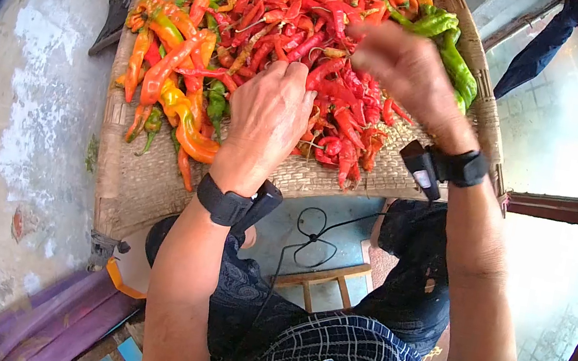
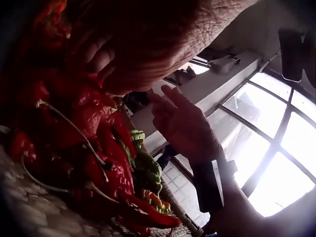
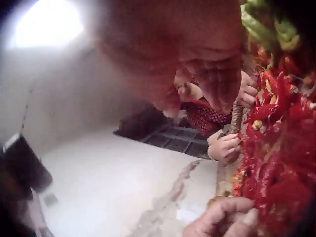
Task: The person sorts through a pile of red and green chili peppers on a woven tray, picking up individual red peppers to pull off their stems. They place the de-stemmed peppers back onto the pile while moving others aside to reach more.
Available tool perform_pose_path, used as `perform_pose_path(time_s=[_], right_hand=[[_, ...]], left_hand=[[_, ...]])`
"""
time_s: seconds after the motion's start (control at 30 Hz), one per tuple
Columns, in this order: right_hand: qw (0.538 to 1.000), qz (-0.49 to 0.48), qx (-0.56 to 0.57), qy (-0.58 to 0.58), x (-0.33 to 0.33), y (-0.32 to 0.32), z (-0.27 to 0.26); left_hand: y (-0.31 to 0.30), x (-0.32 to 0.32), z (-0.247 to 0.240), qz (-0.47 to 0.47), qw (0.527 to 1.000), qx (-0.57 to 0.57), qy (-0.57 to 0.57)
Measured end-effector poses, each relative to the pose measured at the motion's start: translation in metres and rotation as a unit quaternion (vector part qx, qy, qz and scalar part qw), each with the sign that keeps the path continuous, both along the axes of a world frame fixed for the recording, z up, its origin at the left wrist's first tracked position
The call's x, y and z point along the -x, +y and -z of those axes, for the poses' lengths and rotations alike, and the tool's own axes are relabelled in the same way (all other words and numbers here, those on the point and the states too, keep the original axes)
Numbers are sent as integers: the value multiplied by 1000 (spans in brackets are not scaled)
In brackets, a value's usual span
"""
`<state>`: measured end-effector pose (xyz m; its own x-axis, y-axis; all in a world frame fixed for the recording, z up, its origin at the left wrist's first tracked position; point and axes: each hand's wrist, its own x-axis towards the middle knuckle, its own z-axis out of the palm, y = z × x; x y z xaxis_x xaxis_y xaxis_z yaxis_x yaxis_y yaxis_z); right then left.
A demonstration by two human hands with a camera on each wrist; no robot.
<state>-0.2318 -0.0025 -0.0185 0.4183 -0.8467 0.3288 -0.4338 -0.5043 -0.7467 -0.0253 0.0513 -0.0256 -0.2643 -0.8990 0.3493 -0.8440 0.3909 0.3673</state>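
Observation:
A heap of red chili peppers (image 1: pixel 281 5) covers the middle of a woven tray (image 1: pixel 145 205). My left hand (image 1: pixel 270 111) rests at the near side of the heap, its fingers curled and its thumb and index pinching a red chili pepper (image 1: pixel 334 90). In the right wrist view the same left hand (image 3: pixel 224 219) shows its thumb close to the index finger. Above the right part of the heap, my right hand (image 1: pixel 408 74) is raised and blurred. The left wrist view shows the right hand (image 2: pixel 182 126) with loosely extended fingers and nothing in them.
Orange and yellow peppers (image 1: pixel 181 111) lie at the tray's left, green peppers (image 1: pixel 459 71) at its right. Another person's hands (image 3: pixel 224 148) work at the far edge. A wall (image 1: pixel 40 98) stands left, a window (image 1: pixel 571 114) right. A cable (image 1: pixel 311 238) hangs below.

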Motion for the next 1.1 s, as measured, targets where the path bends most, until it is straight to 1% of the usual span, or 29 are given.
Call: perform_pose_path(time_s=[0.03,0.07,0.13,0.2,0.27,0.3,0.4,0.43,0.47,0.53,0.6,0.67,0.7,0.73,0.77,0.8,0.83,0.87,0.9,0.93,1.0,1.03,1.07,1.1], right_hand=[[993,-24,94,62,-10,4,7],[974,-47,186,122,-18,8,13],[967,-18,179,179,-31,20,17],[968,-18,191,162,-33,22,14],[961,-6,214,175,-29,24,5],[965,-6,207,162,-28,26,1],[964,-5,202,176,-16,28,-6],[973,-2,185,136,-14,27,-9],[980,7,150,127,-9,28,-16],[983,38,172,49,-4,25,-24],[987,90,130,-28,-2,28,-29],[985,129,72,-89,-5,35,-34],[985,129,71,-89,-9,38,-37],[977,138,88,-135,-14,40,-40],[967,147,105,-181,-16,41,-43],[967,148,105,-180,-15,43,-45],[963,127,140,-192,-14,44,-48],[958,103,176,-203,-13,44,-50],[947,121,197,-224,-12,44,-51],[947,120,197,-224,-12,45,-54],[922,125,291,-222,-14,47,-62],[920,93,315,-212,-12,47,-66],[920,91,316,-212,-13,45,-67],[903,59,348,-245,-16,41,-65]], left_hand=[[-1,-1,1,2,1000,-7,-7],[-2,-2,2,4,1000,-15,-14],[-5,-2,1,7,1000,-1,-4],[-4,0,-1,11,1000,14,7],[-3,3,-3,38,997,63,38],[-2,4,-3,63,994,71,54],[1,5,-7,57,995,50,70],[0,3,-9,38,996,41,76],[-2,1,-11,37,996,41,76],[-4,-3,-15,15,989,35,144],[-4,-6,-14,14,989,43,141],[-2,-7,-12,40,992,42,114],[1,-4,-13,38,993,16,106],[1,-2,-11,39,993,15,106],[1,0,-7,71,992,26,98],[2,1,-4,103,990,36,90],[3,2,-1,111,992,35,51],[2,3,2,111,992,36,52],[3,5,6,111,994,18,8],[3,6,9,111,993,1,-35],[5,5,10,123,992,21,-20],[5,5,9,125,992,22,-24],[5,5,9,126,991,22,-29],[5,4,9,125,991,23,-28]])
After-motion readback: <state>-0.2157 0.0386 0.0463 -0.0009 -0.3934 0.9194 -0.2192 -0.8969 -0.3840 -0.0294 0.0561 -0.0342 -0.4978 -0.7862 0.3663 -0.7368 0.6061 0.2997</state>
